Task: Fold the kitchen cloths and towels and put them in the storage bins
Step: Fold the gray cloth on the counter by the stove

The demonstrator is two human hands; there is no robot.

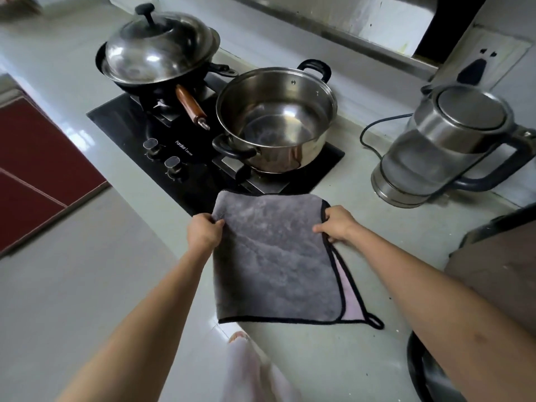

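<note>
Head view: grey cloth [275, 256] flat on the tabletop [362, 358], already doubled over, far edge just short of the stove [130, 123], black-bound edges toward the body and along the right side. Left hand [204, 232] curled round the left edge near the far corner, thumb on top of the pile. Right hand [336, 224] pinching the right bound edge near its far corner, fingers tucked under the binding. Below the right hand, pink underside [349, 297] peeking out where the layers do not match, hanging loop [375, 322] sticking out at the near right corner.

Probably mid-fold, with the next halving still to make. Best done by squaring the layers first: tug the right edge until the pink strip disappears and the bindings lie one on the other. Then lift both gripped corners together, level, and bring them toward the body onto the near edge. Keep the far edge low and clear of the pot [275, 120] beyond both hands. Smooth from the fold outward with flat palms, tuck the loop inside. No storage bin identifiable for certain; dark container [417, 369] right of the right forearm only partly visible.
</note>
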